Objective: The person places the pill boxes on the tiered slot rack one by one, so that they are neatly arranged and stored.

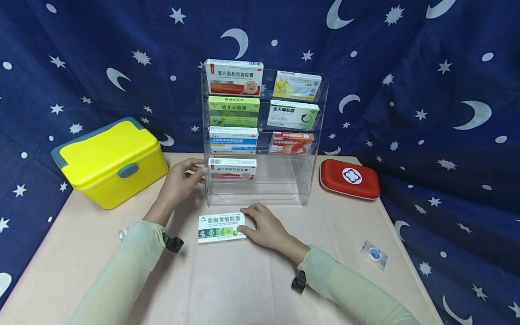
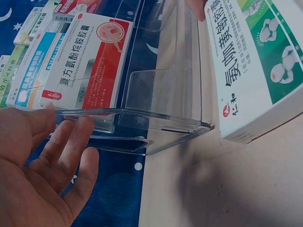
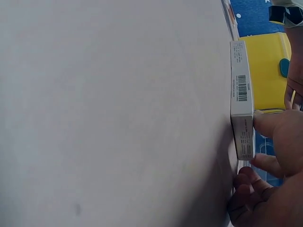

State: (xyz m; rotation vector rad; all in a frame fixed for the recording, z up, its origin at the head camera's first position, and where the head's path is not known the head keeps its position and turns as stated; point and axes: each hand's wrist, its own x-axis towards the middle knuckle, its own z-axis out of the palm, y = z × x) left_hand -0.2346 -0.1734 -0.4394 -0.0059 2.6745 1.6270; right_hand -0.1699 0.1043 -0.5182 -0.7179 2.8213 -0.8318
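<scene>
A white and green medicine box (image 1: 221, 228) is at the table in front of a clear tiered display rack (image 1: 280, 174). My right hand (image 1: 266, 228) pinches the box's right end between thumb and fingers; the right wrist view shows the box (image 3: 242, 94) edge-on with its barcode side. At the rack's left side is my left hand (image 1: 180, 183), fingertips touching the clear side panel. Its fingers (image 2: 87, 165) look relaxed in the left wrist view. Beside them in the bottom tier stands a white and red medicine box (image 1: 232, 169).
Higher tiers hold several medicine boxes, including a green one (image 1: 233, 112) and a red one (image 1: 291, 143). A yellow lidded case (image 1: 118, 169) stands left, a red zip case (image 1: 349, 179) right. A small plastic-wrapped item (image 1: 374, 254) lies near the right edge. A starry blue cloth hangs behind.
</scene>
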